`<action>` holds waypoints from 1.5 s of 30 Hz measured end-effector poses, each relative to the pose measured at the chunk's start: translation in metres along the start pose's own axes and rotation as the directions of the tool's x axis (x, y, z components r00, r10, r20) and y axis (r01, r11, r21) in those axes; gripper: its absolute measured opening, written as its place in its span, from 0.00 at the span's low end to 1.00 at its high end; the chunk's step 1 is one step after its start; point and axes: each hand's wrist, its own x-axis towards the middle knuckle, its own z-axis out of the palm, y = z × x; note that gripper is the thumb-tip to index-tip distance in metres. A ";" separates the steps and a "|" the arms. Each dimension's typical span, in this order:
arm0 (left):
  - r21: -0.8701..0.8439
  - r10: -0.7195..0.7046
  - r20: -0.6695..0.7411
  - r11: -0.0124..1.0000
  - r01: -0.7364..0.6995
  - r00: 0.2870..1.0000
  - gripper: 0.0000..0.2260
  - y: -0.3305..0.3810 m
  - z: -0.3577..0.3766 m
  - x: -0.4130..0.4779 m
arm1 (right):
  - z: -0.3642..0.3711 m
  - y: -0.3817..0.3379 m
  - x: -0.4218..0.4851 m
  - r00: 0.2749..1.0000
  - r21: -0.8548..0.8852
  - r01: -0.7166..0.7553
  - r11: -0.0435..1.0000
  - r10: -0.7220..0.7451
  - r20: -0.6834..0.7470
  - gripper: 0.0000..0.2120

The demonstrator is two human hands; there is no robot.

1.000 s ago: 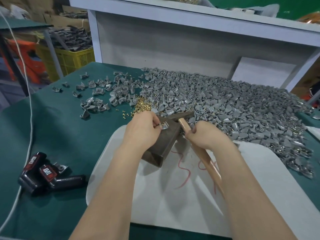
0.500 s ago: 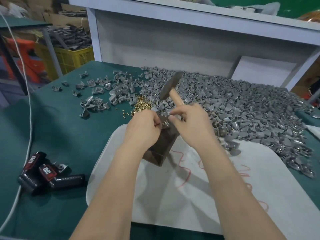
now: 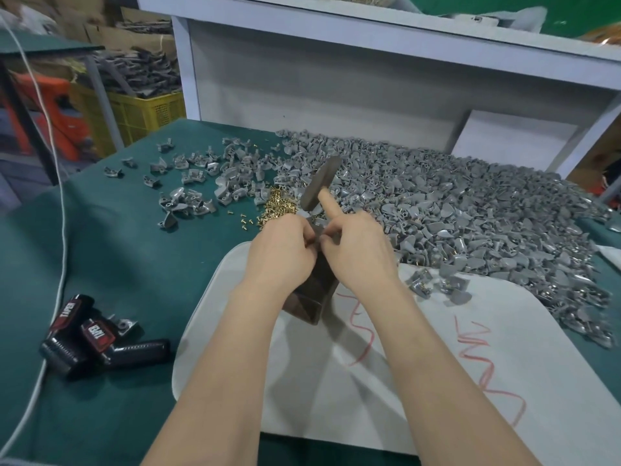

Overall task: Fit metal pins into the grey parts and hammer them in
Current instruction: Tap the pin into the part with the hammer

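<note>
Hammer (image 3: 321, 181) swung up — handle pts up-away | R hand (image 3: 361, 250) grips it

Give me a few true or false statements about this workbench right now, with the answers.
1. The right hand holds the hammer with its head up. True.
2. The brass pins are piled on the white board. False: they lie on the green mat, beyond the left hand.
3. The left hand lies flat on the board. False: its fingers curl at the top of the dark block, pinching a grey part.
4. The black power tool lies left of the white board. True.
5. The big heap of grey parts is on the person's left. False: it spreads to the right.
</note>
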 end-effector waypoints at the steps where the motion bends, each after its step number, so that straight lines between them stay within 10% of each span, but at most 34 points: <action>1: -0.001 -0.001 -0.004 1.000 0.001 1.000 0.03 0.000 0.000 0.000 | 0.001 0.001 0.000 1.000 0.035 -0.017 0.999 0.017 0.005 0.12; 23: 0.025 -0.023 0.005 0.999 0.023 1.000 0.06 0.002 -0.001 -0.002 | -0.020 0.014 -0.001 0.998 0.329 -0.053 0.943 0.062 -0.019 0.17; 30: 0.037 -0.029 -0.016 0.999 0.030 0.999 0.05 0.001 0.000 0.000 | -0.054 0.024 -0.020 0.998 0.032 0.035 0.999 -0.034 -0.044 0.21; 36: -0.018 -0.045 -0.035 0.999 0.045 0.998 0.06 -0.001 0.002 0.000 | -0.050 0.019 -0.041 0.950 0.165 0.184 0.969 -0.133 -0.282 0.23; 41: -0.021 -0.041 -0.039 0.999 0.040 0.998 0.03 -0.003 0.001 0.002 | -0.049 0.023 -0.049 0.982 0.023 0.179 0.984 -0.177 -0.071 0.23; 45: -0.060 -0.049 -0.053 0.997 0.046 0.997 0.03 -0.002 0.002 0.002 | -0.058 0.021 -0.049 0.934 0.160 0.237 0.958 -0.180 -0.307 0.25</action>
